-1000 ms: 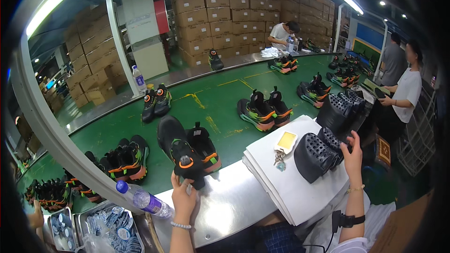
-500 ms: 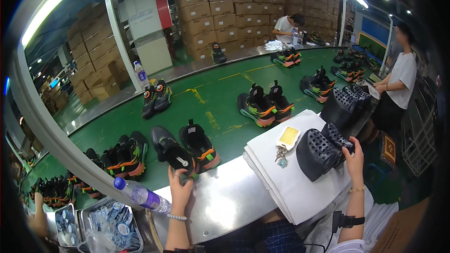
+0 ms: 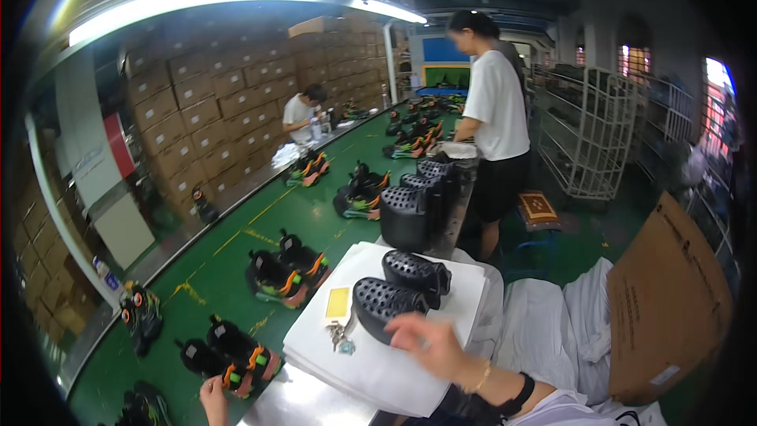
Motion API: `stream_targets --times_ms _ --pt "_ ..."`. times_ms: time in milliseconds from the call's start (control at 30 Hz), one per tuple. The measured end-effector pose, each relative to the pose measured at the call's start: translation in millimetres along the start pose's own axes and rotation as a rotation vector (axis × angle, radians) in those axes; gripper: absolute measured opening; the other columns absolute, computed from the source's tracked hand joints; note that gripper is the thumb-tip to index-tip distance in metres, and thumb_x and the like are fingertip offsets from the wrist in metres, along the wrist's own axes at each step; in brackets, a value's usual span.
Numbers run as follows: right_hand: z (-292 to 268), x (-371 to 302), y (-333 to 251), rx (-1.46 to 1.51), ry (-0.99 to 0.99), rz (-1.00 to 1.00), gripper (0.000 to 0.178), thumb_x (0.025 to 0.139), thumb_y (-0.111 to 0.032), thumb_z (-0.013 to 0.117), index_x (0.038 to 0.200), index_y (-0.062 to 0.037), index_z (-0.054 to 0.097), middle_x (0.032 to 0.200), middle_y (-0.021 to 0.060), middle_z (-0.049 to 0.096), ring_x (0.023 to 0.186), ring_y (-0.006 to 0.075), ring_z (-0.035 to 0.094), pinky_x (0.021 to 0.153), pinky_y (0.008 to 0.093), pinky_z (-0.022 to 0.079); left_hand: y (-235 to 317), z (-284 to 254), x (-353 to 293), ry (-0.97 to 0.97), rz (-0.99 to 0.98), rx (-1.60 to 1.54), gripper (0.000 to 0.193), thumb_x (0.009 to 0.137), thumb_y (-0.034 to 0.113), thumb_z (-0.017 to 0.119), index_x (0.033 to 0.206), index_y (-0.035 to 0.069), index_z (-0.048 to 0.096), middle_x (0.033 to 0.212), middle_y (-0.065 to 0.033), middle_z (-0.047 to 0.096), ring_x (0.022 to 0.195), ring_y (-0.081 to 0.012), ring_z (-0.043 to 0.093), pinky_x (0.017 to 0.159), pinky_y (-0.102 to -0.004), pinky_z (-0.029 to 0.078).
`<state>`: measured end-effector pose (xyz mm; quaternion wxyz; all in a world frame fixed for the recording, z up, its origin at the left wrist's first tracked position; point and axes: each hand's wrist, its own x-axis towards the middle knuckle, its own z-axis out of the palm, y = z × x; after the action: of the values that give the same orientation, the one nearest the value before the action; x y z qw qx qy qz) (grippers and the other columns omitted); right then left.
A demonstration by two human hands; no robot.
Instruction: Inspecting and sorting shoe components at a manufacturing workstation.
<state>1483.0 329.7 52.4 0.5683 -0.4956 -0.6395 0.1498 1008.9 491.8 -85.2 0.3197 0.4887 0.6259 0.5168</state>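
Observation:
My left hand point(image 3: 211, 396) comes in at the bottom edge and rests on the heel end of a black shoe with orange trim point(image 3: 236, 359), one of a pair on the green conveyor belt point(image 3: 229, 268). My right hand point(image 3: 430, 341) hovers, blurred and with fingers spread, over a stack of white sheets point(image 3: 378, 367). It is just beside a black perforated shoe piece point(image 3: 380, 304) lying on the sheets. A second black perforated piece point(image 3: 418, 270) lies behind it. A dark band sits on my right wrist.
A yellow tag with keys point(image 3: 339, 317) lies on the sheets. More black pieces point(image 3: 410, 213) are stacked farther along. Several shoe pairs ride the belt. A person in a white shirt point(image 3: 497, 102) stands at right, another person point(image 3: 300, 110) sits far off. Brown cardboard point(image 3: 670, 300) leans at right.
The view has swung to the right and along the line. My right hand has let go of the black perforated piece and moved down over the sheets. My left hand stays on the shoe.

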Motion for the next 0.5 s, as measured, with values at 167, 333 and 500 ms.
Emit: stream_targets --times_ms 167,333,500 --pt "54.1 -57.9 13.1 0.151 -0.475 0.135 0.018 0.090 -0.024 0.056 0.098 -0.0093 0.064 0.069 0.0129 0.061 0.059 0.0278 0.059 0.057 0.0332 0.047 81.8 35.2 28.5 -0.123 0.389 0.895 0.020 0.072 0.013 0.063 0.087 0.001 0.068 0.088 -0.0173 0.065 0.077 -0.0259 0.064 0.061 -0.0347 0.051" --pt "101.2 -89.0 8.6 0.315 -0.631 0.127 0.024 0.089 -0.027 0.052 0.095 -0.0081 0.065 0.072 0.0152 0.063 0.064 0.0300 0.062 0.061 0.0367 0.047 75.3 36.4 95.2 -1.026 0.158 1.741 0.032 0.071 0.024 0.061 0.094 0.004 0.069 0.097 -0.0193 0.066 0.093 -0.0340 0.064 0.079 -0.0391 0.051" --pt "138.2 -99.3 22.7 0.369 -0.596 0.157 0.024 0.089 -0.026 0.053 0.094 -0.0068 0.065 0.075 0.0139 0.065 0.064 0.0319 0.061 0.062 0.0389 0.047 39.0 20.8 104.8 -0.902 0.344 1.815 0.035 0.074 0.031 0.060 0.093 0.003 0.070 0.101 -0.0177 0.066 0.095 -0.0325 0.063 0.084 -0.0397 0.050"
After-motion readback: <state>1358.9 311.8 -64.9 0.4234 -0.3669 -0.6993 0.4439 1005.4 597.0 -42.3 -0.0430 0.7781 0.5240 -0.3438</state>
